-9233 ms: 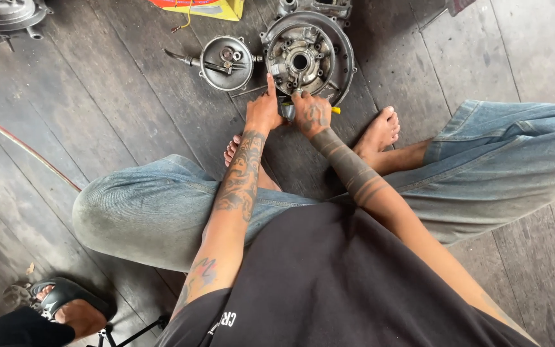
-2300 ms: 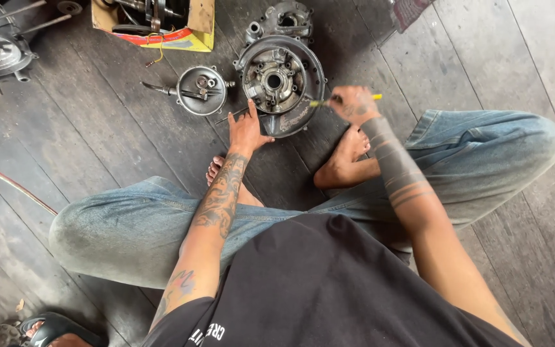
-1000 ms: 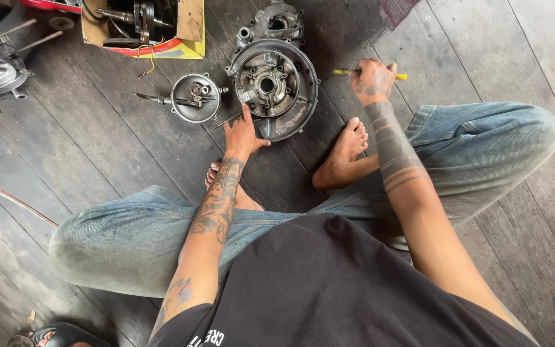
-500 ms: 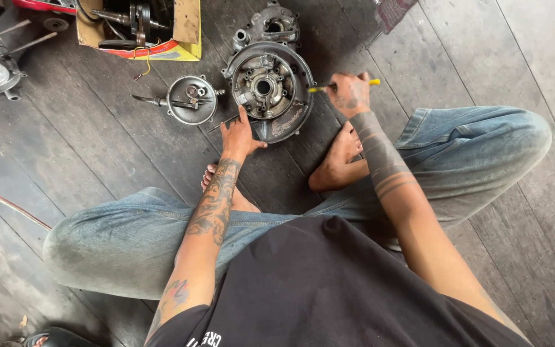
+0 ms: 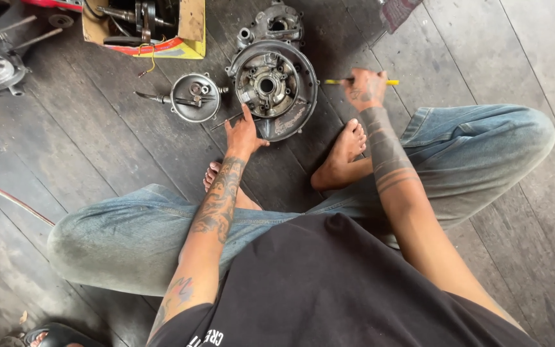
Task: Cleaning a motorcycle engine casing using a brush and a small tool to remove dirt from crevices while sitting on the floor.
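Engine casing open on the floor, work partway through.
Left hand (image 5: 244, 133) rests fingers spread on round engine casing (image 5: 271, 87), upper centre; right hand (image 5: 366, 88) closed round yellow-handled tool (image 5: 362, 82), tip just beside casing; removed cover (image 5: 194, 97) lies left.

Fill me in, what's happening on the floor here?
A person sits cross-legged on dark wooden planks. The left hand rests on the near rim of a round engine casing. The right hand holds a yellow-handled tool beside the casing, tip pointing toward it. A smaller round cover lies to the left, a box of parts behind.
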